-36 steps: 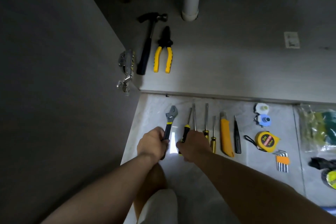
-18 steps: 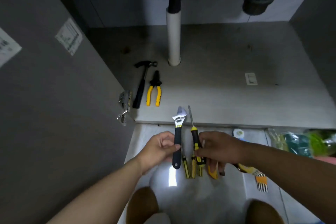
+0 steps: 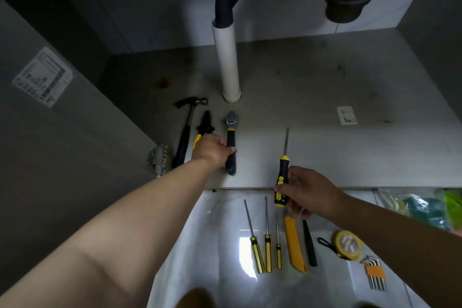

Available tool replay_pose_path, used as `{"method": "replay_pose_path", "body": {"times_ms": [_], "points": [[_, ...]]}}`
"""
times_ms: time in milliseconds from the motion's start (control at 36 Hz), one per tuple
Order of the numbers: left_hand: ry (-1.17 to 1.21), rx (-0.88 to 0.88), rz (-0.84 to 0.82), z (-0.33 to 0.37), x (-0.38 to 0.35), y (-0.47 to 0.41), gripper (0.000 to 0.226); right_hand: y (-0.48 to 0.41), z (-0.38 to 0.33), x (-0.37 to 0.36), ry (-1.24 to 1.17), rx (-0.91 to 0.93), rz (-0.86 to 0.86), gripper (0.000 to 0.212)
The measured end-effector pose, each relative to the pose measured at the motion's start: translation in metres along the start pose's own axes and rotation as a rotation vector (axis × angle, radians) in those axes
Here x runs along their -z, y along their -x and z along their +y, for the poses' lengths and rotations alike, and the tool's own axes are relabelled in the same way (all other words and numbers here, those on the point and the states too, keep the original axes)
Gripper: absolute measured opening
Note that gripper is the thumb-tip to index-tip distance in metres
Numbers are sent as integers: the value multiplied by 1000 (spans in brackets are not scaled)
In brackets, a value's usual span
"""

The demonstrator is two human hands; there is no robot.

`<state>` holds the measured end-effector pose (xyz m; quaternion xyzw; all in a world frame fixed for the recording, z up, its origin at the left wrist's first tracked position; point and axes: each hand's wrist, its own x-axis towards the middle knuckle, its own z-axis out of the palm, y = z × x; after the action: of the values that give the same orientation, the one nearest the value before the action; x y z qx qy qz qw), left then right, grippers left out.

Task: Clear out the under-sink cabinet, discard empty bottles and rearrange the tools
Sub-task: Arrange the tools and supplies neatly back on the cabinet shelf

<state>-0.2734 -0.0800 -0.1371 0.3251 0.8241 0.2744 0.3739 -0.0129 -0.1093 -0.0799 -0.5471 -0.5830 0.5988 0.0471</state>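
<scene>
The left hand (image 3: 212,149) has its fingers curled round the black handle of the adjustable wrench (image 3: 231,132), down at the cabinet floor (image 3: 325,147) just in front of the white drain pipe (image 3: 226,62) — pliers (image 3: 203,127) and hammer (image 3: 186,130) lie front-left of that pipe. The right hand (image 3: 307,192) pinches the black-and-yellow screwdriver (image 3: 281,170) by its handle, front-right of the pipe. Three more screwdrivers (image 3: 266,245) and a utility knife (image 3: 295,245) lie farther in front.

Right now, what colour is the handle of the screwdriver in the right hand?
The screwdriver handle is black with yellow patches, clearest in the head view.
</scene>
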Motion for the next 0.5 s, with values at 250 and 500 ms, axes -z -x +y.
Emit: {"method": "replay_pose_path", "body": {"times_ms": [250, 500], "points": [[-464, -266, 137, 12, 5, 27, 38, -13, 0, -10, 108, 5, 48, 19], [-710, -364, 121, 8, -6, 56, 36, -40, -14, -27, 170, 21, 96, 16]]}}
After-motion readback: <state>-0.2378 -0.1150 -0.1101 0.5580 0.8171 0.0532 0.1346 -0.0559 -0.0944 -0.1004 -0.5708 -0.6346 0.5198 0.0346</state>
